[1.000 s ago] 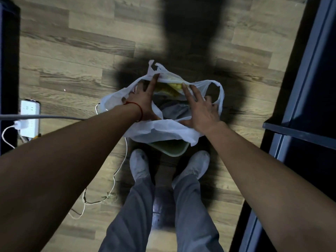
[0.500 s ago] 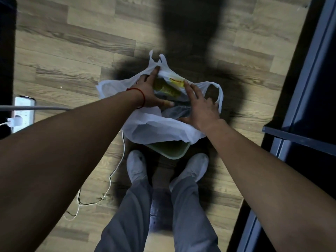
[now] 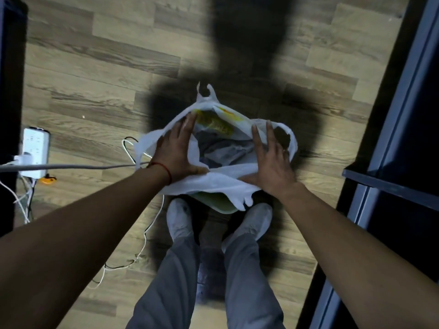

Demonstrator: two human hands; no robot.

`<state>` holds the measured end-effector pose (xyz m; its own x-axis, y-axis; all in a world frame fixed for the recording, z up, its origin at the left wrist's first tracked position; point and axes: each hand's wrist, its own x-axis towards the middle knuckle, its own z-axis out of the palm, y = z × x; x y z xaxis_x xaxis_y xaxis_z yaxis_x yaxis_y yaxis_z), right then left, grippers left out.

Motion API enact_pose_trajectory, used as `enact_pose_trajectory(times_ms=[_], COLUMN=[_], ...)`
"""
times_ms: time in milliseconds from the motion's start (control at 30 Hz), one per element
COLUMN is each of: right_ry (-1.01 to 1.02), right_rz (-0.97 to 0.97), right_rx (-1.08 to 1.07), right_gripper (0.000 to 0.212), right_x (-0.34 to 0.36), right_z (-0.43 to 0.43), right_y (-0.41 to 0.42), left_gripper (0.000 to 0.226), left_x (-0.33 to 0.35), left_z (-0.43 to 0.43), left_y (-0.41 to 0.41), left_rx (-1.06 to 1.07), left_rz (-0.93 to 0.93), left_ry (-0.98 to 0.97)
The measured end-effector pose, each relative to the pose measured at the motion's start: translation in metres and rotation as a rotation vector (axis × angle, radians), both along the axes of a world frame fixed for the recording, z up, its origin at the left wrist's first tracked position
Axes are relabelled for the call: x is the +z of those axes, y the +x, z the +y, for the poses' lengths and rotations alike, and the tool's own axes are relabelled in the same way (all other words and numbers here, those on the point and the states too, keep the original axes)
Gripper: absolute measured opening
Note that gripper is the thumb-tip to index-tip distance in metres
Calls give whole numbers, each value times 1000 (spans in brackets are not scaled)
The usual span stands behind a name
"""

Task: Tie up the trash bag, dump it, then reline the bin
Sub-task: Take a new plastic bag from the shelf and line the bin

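A white plastic trash bag lines a small green bin on the wooden floor just ahead of my feet. The bag's mouth gapes open, showing yellow packaging and grey crumpled waste inside. My left hand lies flat on the bag's left rim, fingers spread and pointing away from me. My right hand lies flat on the right rim, fingers spread. Each thumb rests on the near edge of the bag. Neither hand has plastic closed in its fingers. A bag handle sticks up at the far side.
A white power strip with plugs and loose cables lies on the floor to the left. A grey cable crosses toward my left wrist. A dark metal frame stands along the right. My shadow darkens the floor around the bin.
Both hands have moved apart to the left and right rims of the bag, widening its mouth. The bag's near edge is pulled flatter over the bin.
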<state>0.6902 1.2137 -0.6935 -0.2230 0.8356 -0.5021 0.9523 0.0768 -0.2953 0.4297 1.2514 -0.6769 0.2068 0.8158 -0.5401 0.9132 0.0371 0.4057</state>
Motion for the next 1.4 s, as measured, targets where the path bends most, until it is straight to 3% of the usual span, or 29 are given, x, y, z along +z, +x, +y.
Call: enact_pose_trajectory(times_ms=[267,400,533,667,867,1133,1400], right_ry=[-8,57,155,49,-152,-99,-298], right_rz=[143,82,47,12,110,90,41], right_rx=[-71,-90,51,77,-109,-154,-38], right_gripper=[127,124,122,134,151,116,154], right_x=[-6,-4,18,24,14,14,14], right_z=[-19,-21,-22,-27,-38,-49,-56], right_y=[6,3,-11,-18,-15,-32,-34], left_gripper=[142,143,144,138,136,129,137], left_x=[-12,-11,-1,8,11,15,-6], left_z=[-39,-52,-56,-59,-81,-121,-135], left_y=[-34,-33,-28,-25,-23,-7,-22], left_rx=[-35,-76,-59,-54,3,229,228], left_rz=[-132,-68,9,44,61,84,-11], left_ry=[30,33,46,66,38,28,-59])
